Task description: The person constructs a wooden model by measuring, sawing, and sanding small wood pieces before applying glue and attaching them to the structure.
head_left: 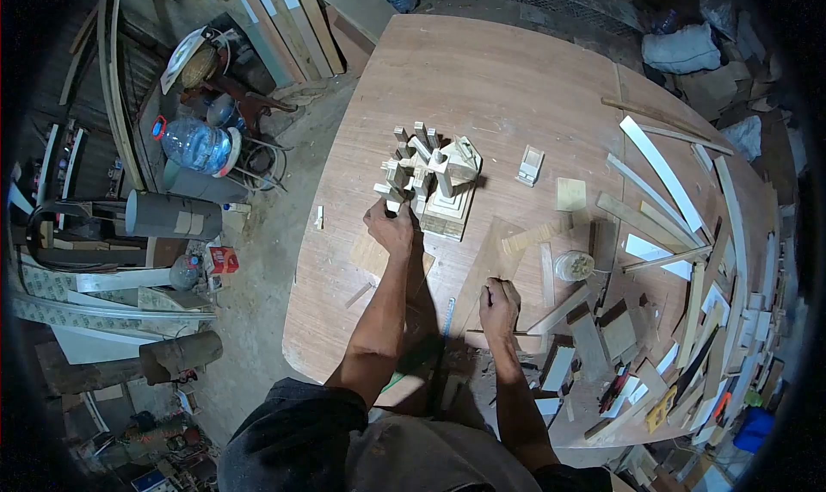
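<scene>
A pale wooden model point(447, 192) with a stepped base and several upright blocks stands on the brown tabletop point(499, 79). My left hand point(390, 228) is at its near left side, with the fingers closed at a small block; whether they grip it is hard to make out. Lower right, my right hand point(499, 304) is closed above the table, holding something thin and dark that is too small to name. A thin translucent sheet point(489, 264) lies between my hands. Beyond it are a small wooden piece point(530, 165) and a square wooden plate point(570, 194).
A round jar point(574, 266) stands right of my right hand. Wood blocks point(589, 341) and long strips point(661, 173) cover the table's right side. A blue tape measure strip point(448, 316) lies near my body. A large water bottle point(196, 144) is off the table at left.
</scene>
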{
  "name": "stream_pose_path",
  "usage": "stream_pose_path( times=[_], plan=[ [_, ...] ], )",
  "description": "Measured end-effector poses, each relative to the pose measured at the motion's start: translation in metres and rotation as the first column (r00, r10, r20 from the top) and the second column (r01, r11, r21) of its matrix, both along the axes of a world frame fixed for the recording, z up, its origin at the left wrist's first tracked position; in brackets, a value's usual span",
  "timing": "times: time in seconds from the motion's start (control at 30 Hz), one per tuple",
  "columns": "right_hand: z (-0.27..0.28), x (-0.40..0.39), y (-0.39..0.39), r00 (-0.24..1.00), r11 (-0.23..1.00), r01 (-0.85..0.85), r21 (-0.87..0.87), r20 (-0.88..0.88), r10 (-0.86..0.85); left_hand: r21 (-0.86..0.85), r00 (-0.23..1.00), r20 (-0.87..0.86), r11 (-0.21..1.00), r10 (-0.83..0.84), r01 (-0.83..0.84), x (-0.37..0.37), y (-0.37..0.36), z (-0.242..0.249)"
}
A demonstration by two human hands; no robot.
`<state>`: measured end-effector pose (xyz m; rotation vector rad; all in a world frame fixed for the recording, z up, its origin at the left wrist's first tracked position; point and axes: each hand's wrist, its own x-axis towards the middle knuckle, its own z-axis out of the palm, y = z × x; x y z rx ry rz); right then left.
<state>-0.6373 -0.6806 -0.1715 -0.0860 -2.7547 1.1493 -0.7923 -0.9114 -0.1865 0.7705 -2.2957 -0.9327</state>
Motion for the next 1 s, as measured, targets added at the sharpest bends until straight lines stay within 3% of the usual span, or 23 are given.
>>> stream_pose_path(
  times=[0.13, 0.23, 0.47, 0.53, 0.77, 0.87, 0.93, 1.0],
  plan=[
    [0.0, -0.002, 0.002, 0.998, 1.0, -0.007, -0.014, 0.07, 0.008, -0.021, 0.999, 0.024, 0.999, -0.04, 0.04, 0.001, -0.003, -0.008],
    [0.001, -0.002, 0.001, 0.986, 0.994, 0.047, -0.096, 0.166, -0.031, -0.188, 1.0, 0.005, 0.982, -0.03, 0.03, 0.001, -0.007, -0.016],
    [-0.006, -0.003, 0.004, 0.982, 0.982, 0.051, -0.184, 0.186, -0.016, -0.097, 0.998, 0.047, 0.994, -0.039, 0.043, -0.001, -0.009, -0.02],
    [-0.022, 0.0, 0.003, 0.998, 0.985, 0.055, -0.165, 0.052, -0.047, -0.08, 0.998, 0.044, 0.995, -0.052, 0.056, 0.0, -0.01, -0.021],
    [-0.013, 0.0, 0.003, 0.99, 0.981, 0.079, -0.176, 0.127, -0.057, -0.103, 0.998, 0.002, 0.993, -0.06, 0.06, 0.0, -0.014, -0.029],
    [-0.01, -0.001, 0.005, 0.997, 0.989, 0.047, -0.14, 0.071, -0.037, -0.081, 0.998, 0.003, 0.995, -0.061, 0.061, -0.001, -0.011, -0.025],
    [-0.008, -0.002, 0.005, 0.962, 0.967, 0.078, -0.242, 0.274, -0.009, -0.047, 0.999, 0.002, 0.998, -0.044, 0.044, 0.0, -0.009, -0.02],
    [0.005, -0.004, 0.005, 0.95, 0.963, 0.079, -0.259, 0.313, 0.006, -0.118, 1.0, 0.012, 0.993, -0.027, 0.028, 0.0, -0.004, -0.015]
  ],
)
